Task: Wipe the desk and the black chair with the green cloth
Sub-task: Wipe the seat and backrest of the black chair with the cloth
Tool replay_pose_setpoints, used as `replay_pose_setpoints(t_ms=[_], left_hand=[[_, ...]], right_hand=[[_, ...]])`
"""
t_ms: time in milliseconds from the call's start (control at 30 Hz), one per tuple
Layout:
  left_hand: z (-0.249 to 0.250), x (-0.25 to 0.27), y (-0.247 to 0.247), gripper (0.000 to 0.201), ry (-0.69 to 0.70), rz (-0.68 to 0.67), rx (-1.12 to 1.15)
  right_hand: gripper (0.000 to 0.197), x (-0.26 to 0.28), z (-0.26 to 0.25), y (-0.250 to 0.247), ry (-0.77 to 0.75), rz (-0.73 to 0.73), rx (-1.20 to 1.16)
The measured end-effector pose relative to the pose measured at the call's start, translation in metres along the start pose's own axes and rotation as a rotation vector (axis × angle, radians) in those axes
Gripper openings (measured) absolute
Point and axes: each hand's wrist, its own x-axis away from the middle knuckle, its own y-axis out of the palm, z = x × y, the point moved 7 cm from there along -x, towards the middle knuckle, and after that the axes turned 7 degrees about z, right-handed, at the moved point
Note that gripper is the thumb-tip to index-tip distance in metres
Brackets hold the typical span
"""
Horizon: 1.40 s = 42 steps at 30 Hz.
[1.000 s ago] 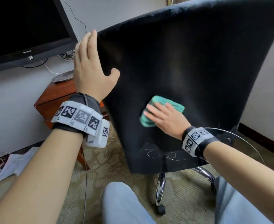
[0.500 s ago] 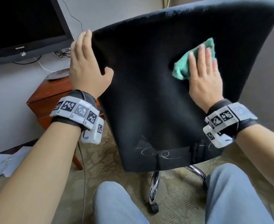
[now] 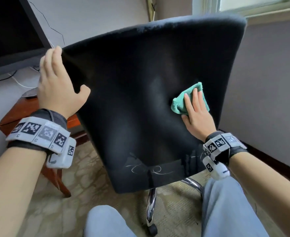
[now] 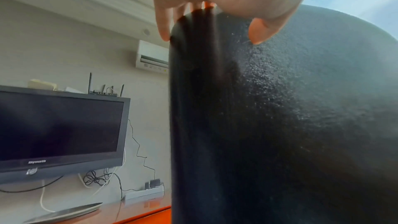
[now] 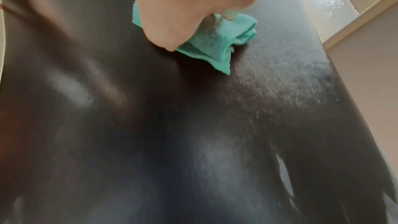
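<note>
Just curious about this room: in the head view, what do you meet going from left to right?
television → wooden desk → left hand → black chair → green cloth → right hand → window.

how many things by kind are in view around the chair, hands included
hands: 2, left hand and right hand
cloth: 1
chair: 1
tv: 1
wooden table: 1
air conditioner: 1
total: 7

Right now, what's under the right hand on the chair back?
The green cloth, bunched and pressed flat against the black chair backrest by the right hand. Cloth edges stick out around the fingers; the chair surface beneath the cloth is covered.
</note>
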Motion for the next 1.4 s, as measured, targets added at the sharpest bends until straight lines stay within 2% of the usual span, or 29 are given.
replay_pose_setpoints(t_ms=[100, 200, 300, 367, 467, 533, 633, 733, 833, 900, 1000, 1067, 1133, 1233, 1400], left_hand=[[0.007, -0.001, -0.004, 0.081, 0.0, 0.025, 0.013], [0.015, 0.001, -0.004, 0.086, -0.053, 0.046, 0.011], [0.028, -0.001, -0.003, 0.086, -0.047, 0.063, -0.027], [0.053, -0.004, 0.001, 0.082, 0.076, 0.07, -0.076], [0.107, -0.01, 0.013, 0.077, 0.285, 0.094, -0.112], [0.141, -0.018, 0.018, 0.075, 0.346, 0.105, -0.097], [0.179, -0.028, 0.024, 0.076, 0.372, 0.073, -0.087], [0.194, -0.035, 0.035, 0.074, 0.354, 0.051, -0.085], [0.195, -0.037, 0.036, 0.066, 0.333, 0.129, -0.052], [0.193, -0.038, 0.036, 0.064, 0.341, 0.175, -0.035], [0.192, -0.037, 0.036, 0.065, 0.352, 0.207, -0.014], [0.194, -0.037, 0.036, 0.065, 0.345, 0.222, 0.011], [0.194, -0.037, 0.035, 0.064, 0.335, 0.237, 0.037], [0.191, -0.037, 0.033, 0.063, 0.329, 0.25, 0.047], [0.192, -0.035, 0.034, 0.065, 0.317, 0.241, 0.072]], right_hand=[[0.068, -0.023, 0.011, -0.019, 0.127, 0.052, 0.016], [0.069, -0.047, 0.024, -0.045, 0.344, 0.164, -0.122], [0.073, -0.052, 0.018, -0.053, 0.441, 0.193, -0.295], [0.078, -0.046, 0.006, -0.048, 0.441, 0.144, -0.389], [0.081, -0.038, -0.004, -0.045, 0.396, 0.104, -0.402], [0.08, -0.037, -0.004, -0.046, 0.392, 0.102, -0.39], [0.079, -0.035, -0.003, -0.045, 0.397, 0.093, -0.376], [0.08, -0.036, -0.001, -0.045, 0.393, 0.098, -0.341], [0.079, -0.044, 0.008, -0.048, 0.443, 0.137, -0.346], [0.075, -0.056, 0.017, -0.054, 0.485, 0.194, -0.388], [0.073, -0.082, 0.041, -0.073, 0.564, 0.377, -0.479], [0.068, -0.094, 0.061, -0.081, 0.687, 0.437, -0.558], [0.065, -0.096, 0.072, -0.083, 0.714, 0.503, -0.59], [0.064, -0.077, 0.082, -0.066, 0.693, 0.555, -0.603], [0.04, 0.004, 0.139, 0.035, 0.946, 0.48, -0.655]])
